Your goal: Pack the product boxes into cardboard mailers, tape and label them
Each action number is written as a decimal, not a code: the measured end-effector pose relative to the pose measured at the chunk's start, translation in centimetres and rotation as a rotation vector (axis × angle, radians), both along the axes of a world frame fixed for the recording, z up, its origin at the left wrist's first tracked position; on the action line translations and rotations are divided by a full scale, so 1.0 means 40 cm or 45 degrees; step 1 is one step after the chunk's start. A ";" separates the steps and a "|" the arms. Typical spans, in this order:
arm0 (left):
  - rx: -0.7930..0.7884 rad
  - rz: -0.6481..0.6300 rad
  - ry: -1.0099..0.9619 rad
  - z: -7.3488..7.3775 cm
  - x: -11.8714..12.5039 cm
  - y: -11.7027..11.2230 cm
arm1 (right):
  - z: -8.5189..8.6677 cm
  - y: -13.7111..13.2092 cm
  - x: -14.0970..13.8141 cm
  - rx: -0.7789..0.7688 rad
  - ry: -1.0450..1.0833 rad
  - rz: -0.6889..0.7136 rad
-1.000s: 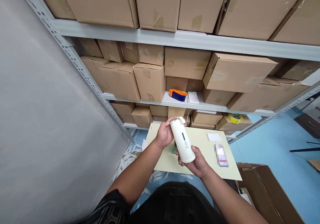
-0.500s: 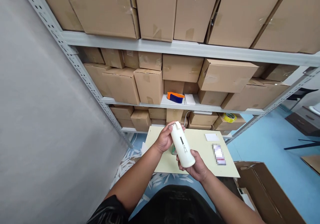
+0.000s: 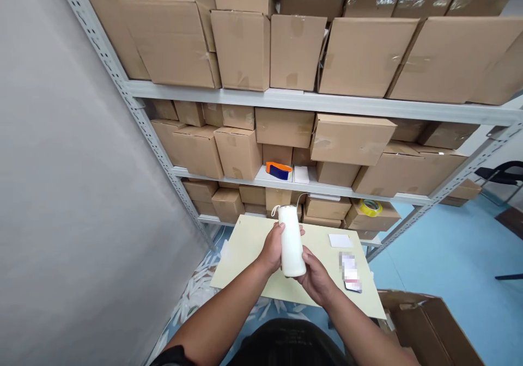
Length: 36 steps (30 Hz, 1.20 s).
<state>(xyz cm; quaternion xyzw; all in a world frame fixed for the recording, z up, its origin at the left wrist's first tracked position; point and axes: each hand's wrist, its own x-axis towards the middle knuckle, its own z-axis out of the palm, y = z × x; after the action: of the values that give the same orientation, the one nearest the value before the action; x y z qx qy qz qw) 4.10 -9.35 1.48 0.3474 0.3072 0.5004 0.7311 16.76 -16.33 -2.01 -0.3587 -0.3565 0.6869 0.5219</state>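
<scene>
A white bottle with a small strap loop at its top is held nearly upright in front of me, above the pale yellow table board. My left hand wraps round its left side, thumb on the front. Lower down on the right, my right hand grips near the base. The side facing me is plain, with no lettering showing. On the board to the right lie a white card or slip and a phone-like item, partly blurred out.
Shelves packed with cardboard boxes rise beyond the board. An orange and blue band lies on the middle shelf; yellow tape sits on a lower box. An open carton stands at lower right, a grey wall at left.
The bottle has been turned, so its "NICE" lettering no longer faces me, and it is more upright. Its strap now sticks out left. My view has tilted up slightly.
</scene>
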 end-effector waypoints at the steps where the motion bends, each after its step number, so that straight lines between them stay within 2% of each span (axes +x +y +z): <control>1: 0.001 -0.030 -0.005 -0.001 0.019 -0.002 | 0.002 -0.003 0.020 -0.002 0.028 0.023; 3: 0.052 -0.046 0.076 -0.003 0.053 -0.008 | 0.004 -0.004 0.060 0.053 -0.002 -0.019; 6: 0.180 0.120 0.321 -0.006 0.092 -0.019 | 0.002 0.000 0.109 0.171 -0.193 -0.197; 8: 0.226 0.205 0.430 -0.003 0.111 -0.024 | -0.002 0.000 0.132 0.187 -0.252 -0.241; 12: 0.223 0.123 0.338 0.018 0.128 -0.029 | -0.013 -0.007 0.150 0.034 -0.043 -0.017; 14: 0.241 0.080 0.348 0.031 0.129 -0.030 | -0.015 -0.004 0.150 0.028 -0.011 0.017; 18: 0.357 0.164 0.576 0.042 0.123 -0.023 | -0.012 0.021 0.140 0.174 -0.248 -0.241; 20: 0.387 0.176 0.553 0.040 0.115 -0.015 | -0.006 0.031 0.131 0.197 -0.327 -0.295; 24: 0.411 0.055 0.342 0.037 0.085 0.007 | 0.016 0.033 0.104 0.060 -0.136 -0.054; 26: 0.394 0.001 0.332 0.036 0.067 0.017 | 0.028 0.032 0.087 0.049 -0.076 0.001; 32: 0.313 0.097 0.579 0.041 0.032 0.053 | 0.041 0.053 0.055 0.108 -0.407 -0.420; 34: 0.280 0.073 0.483 0.045 0.027 0.064 | 0.045 0.056 0.050 0.002 -0.314 -0.347; 36: 0.262 0.015 0.362 0.047 0.022 0.073 | 0.052 0.055 0.044 -0.127 -0.102 -0.154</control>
<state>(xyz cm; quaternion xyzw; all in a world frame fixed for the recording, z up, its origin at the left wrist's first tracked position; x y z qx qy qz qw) 4.97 -6.44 3.35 0.4859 0.3568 0.4791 0.6380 18.54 -14.13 0.08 -0.4324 -0.3200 0.6562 0.5292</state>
